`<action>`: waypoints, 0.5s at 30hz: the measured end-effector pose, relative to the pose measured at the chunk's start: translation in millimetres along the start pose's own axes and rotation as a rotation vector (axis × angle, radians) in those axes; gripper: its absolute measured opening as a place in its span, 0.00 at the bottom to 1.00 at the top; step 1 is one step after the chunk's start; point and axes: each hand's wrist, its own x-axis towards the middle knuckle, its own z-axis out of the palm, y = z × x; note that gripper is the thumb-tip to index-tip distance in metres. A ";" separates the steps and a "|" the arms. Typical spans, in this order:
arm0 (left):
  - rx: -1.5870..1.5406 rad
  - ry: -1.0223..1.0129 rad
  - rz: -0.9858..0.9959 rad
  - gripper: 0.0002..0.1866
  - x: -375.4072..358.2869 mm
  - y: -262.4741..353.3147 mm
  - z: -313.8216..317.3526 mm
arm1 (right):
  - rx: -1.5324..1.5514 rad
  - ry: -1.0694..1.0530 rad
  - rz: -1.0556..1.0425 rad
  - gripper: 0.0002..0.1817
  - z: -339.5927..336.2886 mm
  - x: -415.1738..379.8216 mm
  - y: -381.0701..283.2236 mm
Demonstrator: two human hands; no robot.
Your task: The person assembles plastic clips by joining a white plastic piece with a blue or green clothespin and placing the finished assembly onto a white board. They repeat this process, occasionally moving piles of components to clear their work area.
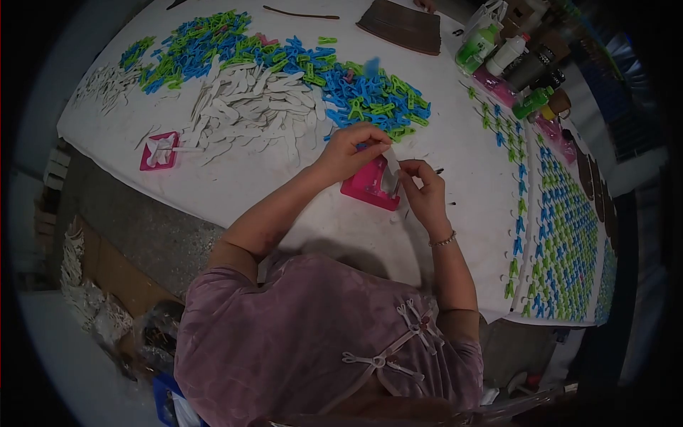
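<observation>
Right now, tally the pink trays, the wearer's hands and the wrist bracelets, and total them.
Pink trays: 2
Hands, left hand and right hand: 2
Bracelet, on the right wrist: 1
Total: 5

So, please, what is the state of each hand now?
Left hand: closed, pinching the white strip.
Right hand: partly curled beside the strip; whether it grips anything cannot be told.
</observation>
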 end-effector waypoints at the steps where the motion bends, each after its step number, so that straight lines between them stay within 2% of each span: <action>1: -0.004 0.002 -0.004 0.05 -0.8 0.0 -0.6 | -0.038 0.034 -0.068 0.07 3.2 -0.3 4.8; 2: 0.052 -0.010 0.031 0.04 -1.3 0.7 -2.6 | -0.077 0.068 -0.137 0.07 5.6 -0.3 9.0; 6: 0.197 -0.004 0.152 0.04 -3.8 -2.4 -7.1 | -0.076 0.040 -0.097 0.08 12.8 -0.7 15.5; 12: 0.271 -0.060 0.119 0.05 -10.0 1.7 -14.3 | -0.096 0.038 -0.113 0.08 17.3 -2.1 18.9; 15: 0.292 -0.114 0.064 0.04 -14.2 -3.2 -16.5 | -0.162 0.042 -0.184 0.09 11.9 -3.2 22.7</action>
